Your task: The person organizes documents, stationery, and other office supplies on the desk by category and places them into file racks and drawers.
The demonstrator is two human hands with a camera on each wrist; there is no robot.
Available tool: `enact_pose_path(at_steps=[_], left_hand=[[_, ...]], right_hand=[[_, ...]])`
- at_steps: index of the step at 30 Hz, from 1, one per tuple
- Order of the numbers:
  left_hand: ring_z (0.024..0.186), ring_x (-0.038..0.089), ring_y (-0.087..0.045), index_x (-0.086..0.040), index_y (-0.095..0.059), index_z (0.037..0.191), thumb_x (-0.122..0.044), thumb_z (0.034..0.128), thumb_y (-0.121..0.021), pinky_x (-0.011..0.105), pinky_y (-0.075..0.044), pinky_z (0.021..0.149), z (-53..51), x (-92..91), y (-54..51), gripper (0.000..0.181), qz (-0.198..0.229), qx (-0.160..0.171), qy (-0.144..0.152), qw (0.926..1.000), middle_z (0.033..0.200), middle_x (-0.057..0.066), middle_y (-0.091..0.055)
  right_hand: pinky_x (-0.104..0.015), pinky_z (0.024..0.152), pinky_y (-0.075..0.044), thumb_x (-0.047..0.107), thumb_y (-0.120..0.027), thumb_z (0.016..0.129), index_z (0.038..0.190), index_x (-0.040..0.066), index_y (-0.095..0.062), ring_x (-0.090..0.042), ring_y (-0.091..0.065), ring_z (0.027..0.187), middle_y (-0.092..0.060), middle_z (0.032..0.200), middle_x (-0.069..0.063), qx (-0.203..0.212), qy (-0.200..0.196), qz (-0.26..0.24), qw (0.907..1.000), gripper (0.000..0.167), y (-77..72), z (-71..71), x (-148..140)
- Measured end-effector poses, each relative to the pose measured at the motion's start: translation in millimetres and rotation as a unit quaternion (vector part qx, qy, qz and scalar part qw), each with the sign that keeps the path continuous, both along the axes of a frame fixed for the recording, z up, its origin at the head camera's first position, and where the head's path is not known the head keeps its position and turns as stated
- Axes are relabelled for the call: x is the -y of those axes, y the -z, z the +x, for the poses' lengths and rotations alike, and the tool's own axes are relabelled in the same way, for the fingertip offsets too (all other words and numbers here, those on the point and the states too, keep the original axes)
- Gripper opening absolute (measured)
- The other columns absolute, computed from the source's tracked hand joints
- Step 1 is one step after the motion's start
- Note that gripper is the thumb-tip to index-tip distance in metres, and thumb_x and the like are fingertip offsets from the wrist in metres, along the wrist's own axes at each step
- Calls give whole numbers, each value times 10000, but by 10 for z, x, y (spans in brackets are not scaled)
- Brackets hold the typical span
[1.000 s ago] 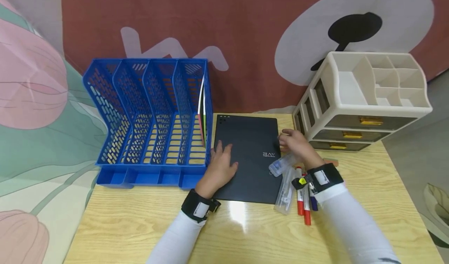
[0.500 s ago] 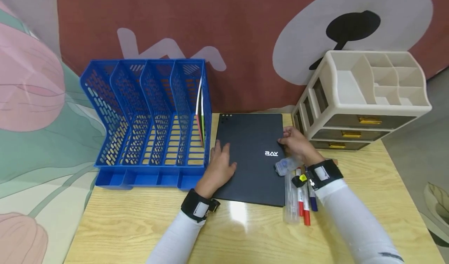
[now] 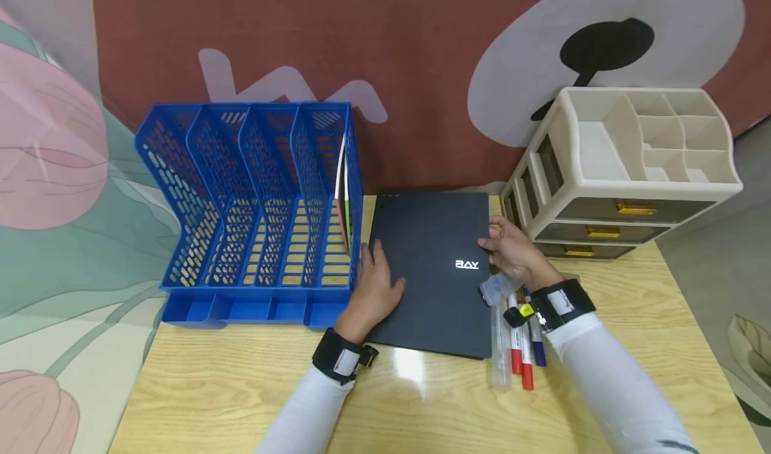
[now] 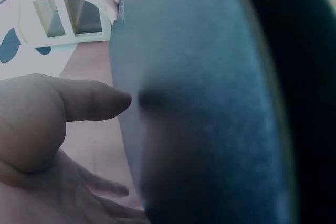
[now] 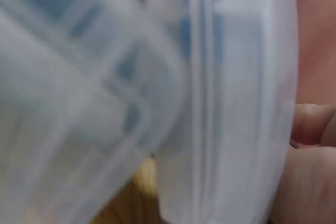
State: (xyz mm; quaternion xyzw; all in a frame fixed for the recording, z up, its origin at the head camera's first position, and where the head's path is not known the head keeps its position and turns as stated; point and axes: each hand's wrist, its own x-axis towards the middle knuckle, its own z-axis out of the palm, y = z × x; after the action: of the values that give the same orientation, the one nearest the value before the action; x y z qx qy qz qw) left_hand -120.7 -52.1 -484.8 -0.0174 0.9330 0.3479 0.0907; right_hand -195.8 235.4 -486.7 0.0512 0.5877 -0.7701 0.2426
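Note:
A black folder (image 3: 421, 280) with white lettering lies between the hands. My right hand (image 3: 517, 253) pinches its right edge, thumb on top. My left hand (image 3: 375, 293) rests along the left edge, fingers extended and thumb spread over the cover. The left wrist view has the thumb of my left hand (image 4: 58, 124) close to the dark cover (image 4: 210, 77). A small clear case (image 3: 497, 288) and a long clear case (image 3: 501, 353) sit by the right edge. Clear plastic (image 5: 236, 103) fills much of the right wrist view, partly hiding my right hand (image 5: 310, 166).
A blue file rack (image 3: 259, 285) stands at left, with thin booklets (image 3: 342, 199) in its rightmost slot. A cream drawer organizer (image 3: 650, 189) stands at back right. Red markers (image 3: 527, 373) and a blue marker (image 3: 539, 353) lie near the right wrist on the wooden table (image 3: 385, 407).
My right hand has come to grip the folder's right edge, and the folder's right side has shifted right. The clear cases have moved right too. My left hand has barely moved.

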Motion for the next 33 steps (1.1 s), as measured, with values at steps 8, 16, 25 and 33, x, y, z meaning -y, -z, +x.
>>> enact_pose_path(at_steps=[8, 16, 25, 33], left_hand=[[1488, 508, -316, -13, -147, 1634, -223, 962, -727, 604, -349, 1194, -26, -29, -9, 912, 25, -337, -164, 9993, 1661, 310, -181], [1452, 401, -373, -68, -158, 1647, -79, 967, -707, 550, -357, 1209, -8, -22, -38, 874, 662, -913, -347, 9930, 1576, 254, -273], [1458, 407, -380, -51, -169, 1646, -11, 979, -663, 550, -359, 1204, 22, 0, -70, 831, 1194, -1246, -322, 9845, 1592, 264, -247], [1477, 376, -377, -69, -198, 1645, 44, 978, -630, 520, -353, 1215, 94, 6, -196, 802, 1299, -1681, -268, 9768, 1618, 224, -249]], right_hand=[[-282, 752, -611, -155, -384, 1017, 1310, 145, -274, -135, -728, 927, -698, 1087, 18, -161, 240, -482, 9984, 433, -41, 53, -5], [-242, 830, -563, -132, -393, 1021, 1313, 110, -342, -95, -681, 977, -674, 1112, 66, -655, 631, 150, 9957, 383, -61, 110, 20], [-197, 890, -474, -2, -470, 1048, 1507, -35, -284, -199, -478, 1217, -347, 1536, -213, -1060, 832, 2115, 9680, 496, -73, 111, 125], [-272, 972, -483, 3, -419, 1076, 1634, 174, -101, -155, -547, 1235, -407, 1531, -194, -973, 626, 1014, 9881, 665, -98, 109, 120]])
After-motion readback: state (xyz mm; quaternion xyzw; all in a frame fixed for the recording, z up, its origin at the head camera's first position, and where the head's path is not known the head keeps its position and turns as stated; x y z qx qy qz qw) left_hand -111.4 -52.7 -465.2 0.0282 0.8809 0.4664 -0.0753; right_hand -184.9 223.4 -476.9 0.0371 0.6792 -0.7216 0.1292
